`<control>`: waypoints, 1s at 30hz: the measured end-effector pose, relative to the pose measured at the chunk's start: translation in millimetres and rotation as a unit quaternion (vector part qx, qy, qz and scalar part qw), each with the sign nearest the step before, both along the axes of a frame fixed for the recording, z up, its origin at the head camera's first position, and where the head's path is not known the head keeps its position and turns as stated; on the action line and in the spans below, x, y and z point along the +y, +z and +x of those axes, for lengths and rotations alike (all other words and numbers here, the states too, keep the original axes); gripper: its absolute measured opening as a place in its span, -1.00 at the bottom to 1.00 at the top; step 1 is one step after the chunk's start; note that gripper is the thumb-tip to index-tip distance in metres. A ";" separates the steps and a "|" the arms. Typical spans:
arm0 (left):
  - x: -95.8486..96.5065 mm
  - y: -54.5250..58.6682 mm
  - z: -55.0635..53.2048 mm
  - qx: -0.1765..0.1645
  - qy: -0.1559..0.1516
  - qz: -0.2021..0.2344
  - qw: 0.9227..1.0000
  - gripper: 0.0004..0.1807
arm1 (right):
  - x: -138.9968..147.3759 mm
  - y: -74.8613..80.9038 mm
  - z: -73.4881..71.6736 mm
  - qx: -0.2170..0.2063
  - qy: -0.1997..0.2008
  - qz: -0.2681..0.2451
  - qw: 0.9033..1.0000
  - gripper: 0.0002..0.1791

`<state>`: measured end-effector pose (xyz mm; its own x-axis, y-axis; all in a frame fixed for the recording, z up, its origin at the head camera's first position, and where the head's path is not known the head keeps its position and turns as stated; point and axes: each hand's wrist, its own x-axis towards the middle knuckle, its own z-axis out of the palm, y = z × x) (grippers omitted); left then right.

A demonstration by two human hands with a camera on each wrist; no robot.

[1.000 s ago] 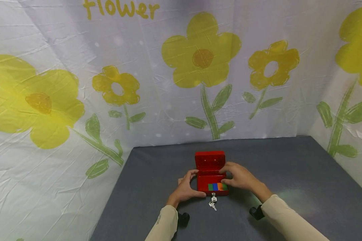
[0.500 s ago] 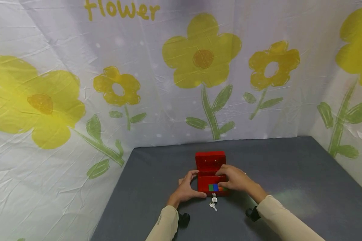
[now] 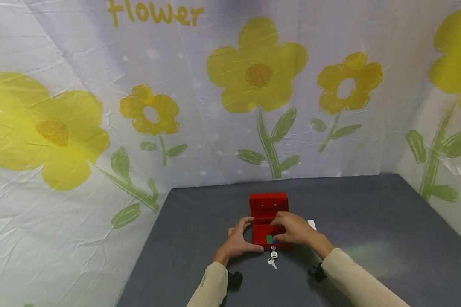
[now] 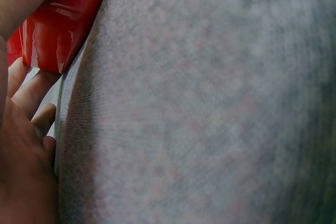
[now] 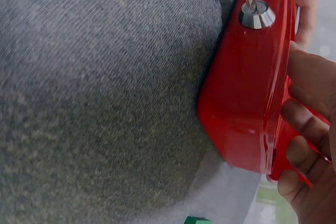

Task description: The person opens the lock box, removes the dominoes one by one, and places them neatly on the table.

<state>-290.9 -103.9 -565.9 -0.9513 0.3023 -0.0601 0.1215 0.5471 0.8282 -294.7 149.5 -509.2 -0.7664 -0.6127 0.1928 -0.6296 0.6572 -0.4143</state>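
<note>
Grips the left side of the red box [image 3: 259,233] with the left hand [image 3: 235,242], curled round it with the thumb at the front corner and the fingers farther back. Reaches over the right part of the same box with the right hand [image 3: 296,230], held wide with a clear gap between thumb and forefinger. Has the box standing open on the grey counter [image 3: 211,221], between both hands. Shows a green block [image 3: 269,239] and part of a blue block [image 3: 275,241] inside, just beside the right thumb; cannot tell about contact there. Hangs keys [image 3: 272,262] from the front lock [image 5: 256,15]. Includes a partly hidden white piece [image 3: 311,224] behind the right hand.
</note>
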 end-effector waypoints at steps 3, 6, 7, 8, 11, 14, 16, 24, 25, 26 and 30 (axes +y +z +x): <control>-0.6 -1.2 0.3 0.000 0.000 -0.001 1.000 0.03 | -2.8 -0.4 0.7 -0.002 -0.002 0.007 1.000 -0.58; -0.7 -1.7 0.5 0.000 0.001 0.001 1.000 0.02 | -5.1 -0.8 1.7 -0.002 -0.005 0.011 1.000 -0.58; -0.6 -1.7 0.5 0.000 0.001 0.003 1.000 0.02 | -5.6 -0.9 2.0 -0.001 -0.007 0.012 1.000 -0.58; -0.5 -1.6 0.4 0.000 0.001 0.004 1.000 0.02 | -6.1 -1.2 2.0 -0.001 -0.008 0.013 1.000 -0.58; -0.3 -1.3 0.1 0.001 0.000 0.008 1.000 0.03 | -7.0 -2.2 1.8 0.001 -0.011 0.013 1.000 -0.58; -0.5 -0.7 0.0 0.002 -0.001 0.010 1.000 0.03 | -7.7 -3.7 0.8 -0.004 -0.013 0.013 1.000 -0.59; -0.7 -0.6 0.0 0.002 -0.001 0.010 1.000 0.03 | -8.5 -4.7 0.4 -0.008 -0.015 0.014 1.000 -0.59; -1.0 -0.8 -0.7 0.002 -0.001 0.007 1.000 0.03 | -12.1 -5.1 -0.7 -0.007 -0.011 0.012 1.000 -0.60; -1.2 -0.9 -0.9 0.003 -0.001 0.006 1.000 0.04 | -12.4 -4.7 -0.8 -0.007 -0.011 0.012 1.000 -0.60; -1.4 -1.1 -1.2 0.002 -0.001 0.006 1.000 0.04 | -12.6 -4.6 -1.0 -0.007 -0.011 0.013 1.000 -0.60; -1.5 -1.2 -2.0 0.001 -0.004 0.006 1.000 0.03 | -13.2 -4.7 -3.0 -0.008 -0.006 0.018 1.000 -0.59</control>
